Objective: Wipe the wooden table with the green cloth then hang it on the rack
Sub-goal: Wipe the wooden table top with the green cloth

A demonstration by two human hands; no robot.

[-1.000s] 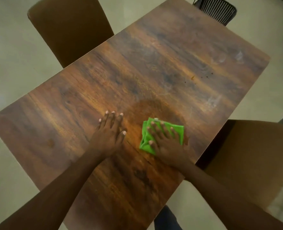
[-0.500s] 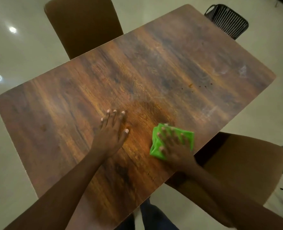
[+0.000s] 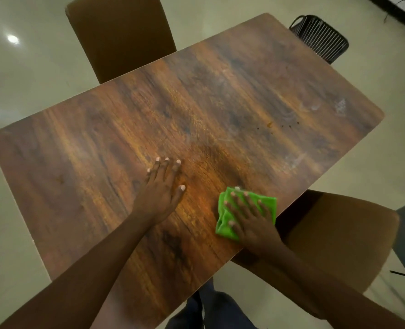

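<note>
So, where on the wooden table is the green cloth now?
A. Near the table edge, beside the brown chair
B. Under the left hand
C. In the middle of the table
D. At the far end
A: the green cloth lies under the right hand, close to the wooden table edge by the brown chair.

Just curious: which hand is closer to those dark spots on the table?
Right. The right hand, pressing the cloth, lies below the spots; the left hand rests flat farther left.

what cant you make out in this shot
- Rack: nowhere in the head view.
- Part of the green cloth: covered by the right hand.
- Table legs: hidden under the top.
- Small dark specks far right: too small to identify.
</note>
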